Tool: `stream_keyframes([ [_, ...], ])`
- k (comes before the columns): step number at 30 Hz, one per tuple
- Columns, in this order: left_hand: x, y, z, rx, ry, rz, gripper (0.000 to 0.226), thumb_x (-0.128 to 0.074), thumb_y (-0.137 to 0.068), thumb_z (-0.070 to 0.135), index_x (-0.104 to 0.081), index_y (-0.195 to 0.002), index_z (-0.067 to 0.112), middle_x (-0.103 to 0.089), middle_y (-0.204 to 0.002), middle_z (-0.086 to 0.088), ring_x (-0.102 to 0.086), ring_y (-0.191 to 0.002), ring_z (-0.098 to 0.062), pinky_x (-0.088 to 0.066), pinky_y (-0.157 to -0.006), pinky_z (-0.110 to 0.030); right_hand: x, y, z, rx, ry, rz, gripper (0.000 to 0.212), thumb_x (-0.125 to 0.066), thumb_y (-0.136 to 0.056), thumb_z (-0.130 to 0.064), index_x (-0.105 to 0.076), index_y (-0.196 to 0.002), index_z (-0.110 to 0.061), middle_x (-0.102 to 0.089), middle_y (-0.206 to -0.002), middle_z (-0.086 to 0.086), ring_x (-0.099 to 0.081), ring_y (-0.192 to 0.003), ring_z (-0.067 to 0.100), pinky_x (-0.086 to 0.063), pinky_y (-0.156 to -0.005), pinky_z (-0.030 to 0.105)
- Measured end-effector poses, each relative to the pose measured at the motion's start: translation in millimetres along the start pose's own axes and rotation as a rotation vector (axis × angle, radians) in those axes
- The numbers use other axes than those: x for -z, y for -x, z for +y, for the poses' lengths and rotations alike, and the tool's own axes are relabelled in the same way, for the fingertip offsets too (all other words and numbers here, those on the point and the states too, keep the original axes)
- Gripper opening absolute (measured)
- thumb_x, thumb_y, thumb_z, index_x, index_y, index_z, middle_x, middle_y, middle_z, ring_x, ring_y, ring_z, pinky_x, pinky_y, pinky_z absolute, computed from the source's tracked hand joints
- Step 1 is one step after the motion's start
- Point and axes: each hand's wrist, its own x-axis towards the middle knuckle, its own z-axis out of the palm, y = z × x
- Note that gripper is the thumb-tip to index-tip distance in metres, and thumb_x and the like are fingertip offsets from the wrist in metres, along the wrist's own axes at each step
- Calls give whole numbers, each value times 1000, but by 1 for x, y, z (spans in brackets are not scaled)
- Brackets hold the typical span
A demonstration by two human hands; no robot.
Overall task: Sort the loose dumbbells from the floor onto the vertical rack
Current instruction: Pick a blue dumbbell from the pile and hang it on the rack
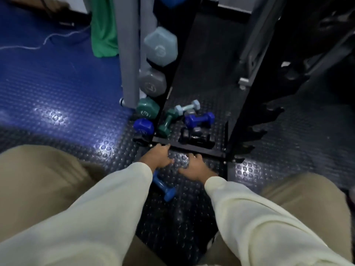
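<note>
Both my hands are down by the rack's [192,148] front edge — left hand [157,157] and right hand [194,167] curled, can't tell round what — blue dumbbell [163,186] beside my left sleeve could get kicked

Long cream sleeves [107,204] cover both arms to the wrists; khaki trousers [38,177] flank the sleeves; possibly a ring beyond the right sleeve.

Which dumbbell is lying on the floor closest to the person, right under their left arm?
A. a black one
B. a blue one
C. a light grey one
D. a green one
B: the blue dumbbell lies on the dark studded floor partly under the left sleeve, while the green, light grey and black ones sit farther off, inside the base of the rack.
</note>
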Motion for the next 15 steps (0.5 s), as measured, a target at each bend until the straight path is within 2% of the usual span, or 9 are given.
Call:
stream_keyframes([
  [2,-30,-6,-28,10,-12,-39,76,-67,-95,41,-32,-159,20,-42,-156,-18,-38,-144,-37,-38,-115,-40,-71,-72,46,-62,26,-81,97,-60,-69,-85,-36,-153,-43,-33,-162,9,-39,-145,34,-31,-119,52],
  [3,-43,-8,-41,25,-7,-62,77,-68,-94,42,-32,-159,24,-44,-155,-17,-39,-144,-37,-38,-115,-40,-98,-90,59,-88,25,-122,103,-59,-61,-91,-35,-152,-46,-30,-164,8,-43,-144,32,-32,-117,55],
  [5,-70,-11,-65,68,-13,-116,78,-70,-90,44,-33,-157,32,-46,-152,-15,-44,-140,-39,-41,-114,-43,-121,-79,61,-120,1,-208,104,-69,-62,-81,-36,-152,-41,-26,-163,11,-45,-140,37,-39,-112,55],
  [8,-97,-16,-89,153,-23,-219,77,-72,-86,44,-36,-153,33,-48,-148,-16,-48,-133,-39,-45,-110,-43,-97,-30,19,-126,-34,-237,105,-83,-74,-54,-27,-156,-19,-24,-155,17,-47,-137,43,-47,-109,48],
  [12,-115,-31,-104,243,28,-293,88,-78,-84,40,-29,-157,39,-43,-145,-18,-54,-129,-37,-47,-109,-42,-119,-44,21,-160,-27,-323,111,-89,-71,-48,-24,-156,-18,-26,-155,17,-45,-139,41,-45,-112,50],
  [15,-131,-50,-113,265,83,-311,87,-72,-88,33,-25,-160,37,-53,-145,-17,-59,-126,-34,-49,-106,-41,-136,-55,24,-174,-63,-370,111,-90,-74,-43,-22,-158,-20,-29,-154,18,-47,-138,41,-45,-111,48],
])
